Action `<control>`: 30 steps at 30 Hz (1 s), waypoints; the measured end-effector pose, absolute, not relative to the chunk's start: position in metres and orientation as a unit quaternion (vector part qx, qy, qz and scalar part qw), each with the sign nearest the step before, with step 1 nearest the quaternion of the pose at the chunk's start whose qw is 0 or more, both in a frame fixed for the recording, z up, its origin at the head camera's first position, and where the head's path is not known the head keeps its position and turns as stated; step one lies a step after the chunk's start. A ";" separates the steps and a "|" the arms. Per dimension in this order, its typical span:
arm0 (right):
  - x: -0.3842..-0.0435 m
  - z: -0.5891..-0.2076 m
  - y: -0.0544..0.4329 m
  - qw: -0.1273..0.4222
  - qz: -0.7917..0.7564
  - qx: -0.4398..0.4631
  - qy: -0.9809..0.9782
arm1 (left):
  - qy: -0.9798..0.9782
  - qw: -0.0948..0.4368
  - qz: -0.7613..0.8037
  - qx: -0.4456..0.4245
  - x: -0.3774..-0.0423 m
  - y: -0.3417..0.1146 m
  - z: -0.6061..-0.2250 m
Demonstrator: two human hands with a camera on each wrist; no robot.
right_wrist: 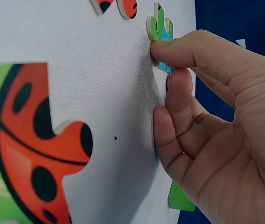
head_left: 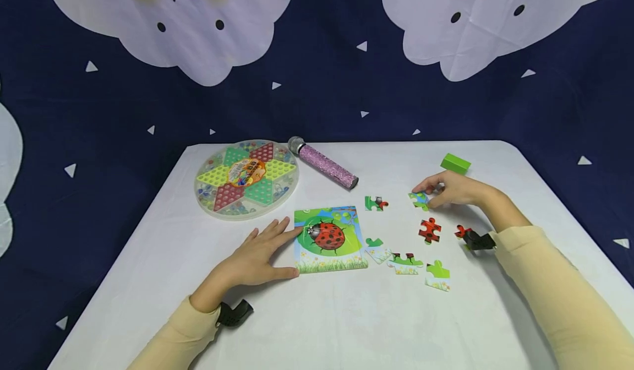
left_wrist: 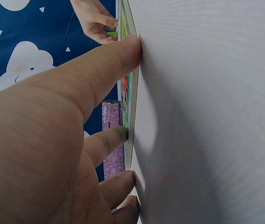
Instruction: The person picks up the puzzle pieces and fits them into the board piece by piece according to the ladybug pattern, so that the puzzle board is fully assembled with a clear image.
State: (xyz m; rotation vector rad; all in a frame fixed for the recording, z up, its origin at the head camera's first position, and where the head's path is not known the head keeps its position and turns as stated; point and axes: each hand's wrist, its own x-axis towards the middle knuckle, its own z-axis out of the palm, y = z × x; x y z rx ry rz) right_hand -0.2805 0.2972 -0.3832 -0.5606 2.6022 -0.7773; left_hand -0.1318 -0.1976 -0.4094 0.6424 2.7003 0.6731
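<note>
A square ladybug picture board (head_left: 331,262) lies flat near the middle of the table. My left hand (head_left: 252,257) rests at its left side, fingers spread, with the thumb at the lower corner and the index fingertip on the upper edge. My right hand (head_left: 455,189) pinches a blue-and-green puzzle piece (head_left: 419,201) at the table surface. In the right wrist view the thumb presses that piece (right_wrist: 160,30), and the index finger is mostly hidden. Nearby lie a red spotted piece (head_left: 430,230) and a red-and-green piece (right_wrist: 20,140), partly under the right wrist in the head view.
Several loose pieces lie right of the board, including a green ladybug-head piece (head_left: 375,203) and a grass piece (head_left: 438,276). Behind are a round marble game board (head_left: 246,211), a glittery pink microphone (head_left: 327,165) and a green block (head_left: 455,164).
</note>
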 end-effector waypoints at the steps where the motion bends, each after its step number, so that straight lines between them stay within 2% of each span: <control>1: -0.280 -0.383 0.298 0.182 -0.276 -0.196 0.923 | 0.935 0.143 0.234 0.223 -0.132 -0.197 -0.409; 20: -0.276 -0.386 0.300 0.157 -0.279 -0.181 0.930 | 0.937 0.145 0.231 0.220 -0.131 -0.196 -0.410; 30: -0.269 -0.387 0.294 0.099 -0.241 -0.198 0.945 | 0.937 0.143 0.232 0.220 -0.131 -0.196 -0.409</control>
